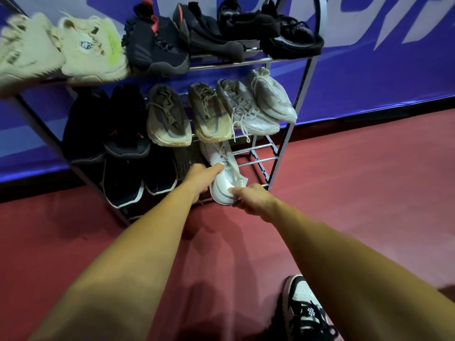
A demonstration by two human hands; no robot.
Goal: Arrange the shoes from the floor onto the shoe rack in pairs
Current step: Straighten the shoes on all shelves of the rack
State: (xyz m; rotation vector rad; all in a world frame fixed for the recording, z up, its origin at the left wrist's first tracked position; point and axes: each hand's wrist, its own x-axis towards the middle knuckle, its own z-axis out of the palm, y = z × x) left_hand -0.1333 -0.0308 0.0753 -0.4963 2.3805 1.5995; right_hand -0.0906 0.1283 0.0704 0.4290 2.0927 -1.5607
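L hand (200,179) & R hand (251,198) grip white shoe (225,178) btwn them, on rack (258,160) bottom shelf.

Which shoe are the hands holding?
The white shoe on the bottom shelf: the left hand and right hand grip it; the rest sit untouched.

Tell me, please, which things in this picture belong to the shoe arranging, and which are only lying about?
In the job:
- white sneaker, held by left hand and right hand at the bottom shelf
- shoe rack
- cream sneakers and tan sneakers, already shelved

Just there:
- blue banner
- red floor
- black-and-white sneaker at bottom right, perhaps worn; cannot tell
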